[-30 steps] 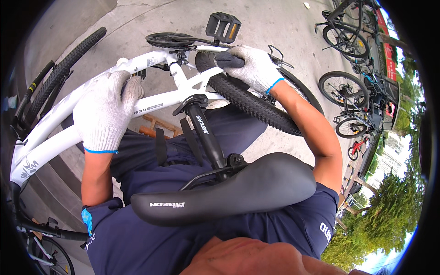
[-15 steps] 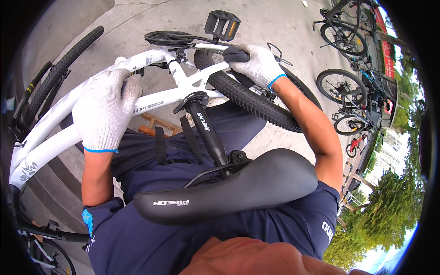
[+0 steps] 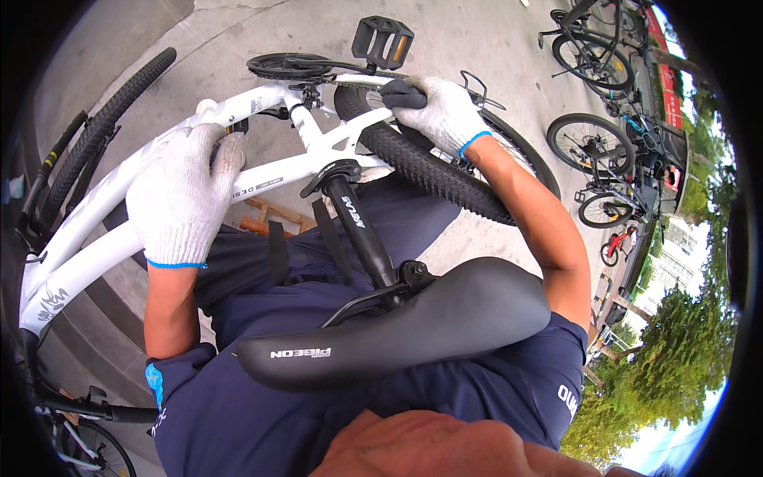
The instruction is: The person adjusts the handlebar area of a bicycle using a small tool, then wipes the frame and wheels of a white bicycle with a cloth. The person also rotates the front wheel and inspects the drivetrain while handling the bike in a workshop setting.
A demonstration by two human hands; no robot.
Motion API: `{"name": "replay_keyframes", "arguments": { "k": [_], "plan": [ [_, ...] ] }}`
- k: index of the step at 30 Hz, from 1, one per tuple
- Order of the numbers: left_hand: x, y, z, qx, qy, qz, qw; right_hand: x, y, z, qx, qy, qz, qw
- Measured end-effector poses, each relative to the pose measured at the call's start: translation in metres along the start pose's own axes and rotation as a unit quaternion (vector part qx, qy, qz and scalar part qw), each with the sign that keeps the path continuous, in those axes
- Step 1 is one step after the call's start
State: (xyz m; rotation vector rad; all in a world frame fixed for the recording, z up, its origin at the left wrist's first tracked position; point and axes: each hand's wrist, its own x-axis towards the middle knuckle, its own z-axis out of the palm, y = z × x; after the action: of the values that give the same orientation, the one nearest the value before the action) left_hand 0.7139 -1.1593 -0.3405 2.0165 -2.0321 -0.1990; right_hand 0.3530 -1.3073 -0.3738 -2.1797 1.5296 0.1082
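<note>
- On the person's lap, a white bicycle frame [image 3: 318,155] lies tipped over, its black saddle [image 3: 397,334] nearest the camera
- The left hand [image 3: 181,199], in a white knit glove, is closed around the frame's thick tube, steadying it
- The right hand [image 3: 441,115], gloved too, presses a dark cloth [image 3: 401,94] on the knobby rear tyre [image 3: 421,163], fingers curled over it
- The chainring [image 3: 290,63] and a black pedal [image 3: 383,41] sit just beyond
- Wiping looks under way: the cloth sits at the tyre's upper stretch, the rest seemingly still to cover; I cannot tell how clean it is
- Parked bicycles [image 3: 600,143] stand well apart on the paved ground [image 3: 477,40]
</note>
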Motion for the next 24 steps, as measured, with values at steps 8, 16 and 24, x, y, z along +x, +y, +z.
{"name": "replay_keyframes", "arguments": {
  "k": [8, 16, 24],
  "plan": [
    [0.001, 0.000, 0.000, -0.003, 0.015, 0.011, 1.000, 0.000, 0.006, 0.005, -0.007, 0.010, 0.003, 1.000],
    [-0.003, -0.006, 0.000, -0.024, 0.044, 0.023, 0.999, -0.004, 0.012, -0.016, -0.119, 0.014, 0.056, 0.991],
    [-0.005, -0.010, -0.001, -0.020, 0.045, 0.050, 0.998, -0.003, -0.032, 0.012, 0.009, -0.025, -0.214, 0.976]
  ]
}}
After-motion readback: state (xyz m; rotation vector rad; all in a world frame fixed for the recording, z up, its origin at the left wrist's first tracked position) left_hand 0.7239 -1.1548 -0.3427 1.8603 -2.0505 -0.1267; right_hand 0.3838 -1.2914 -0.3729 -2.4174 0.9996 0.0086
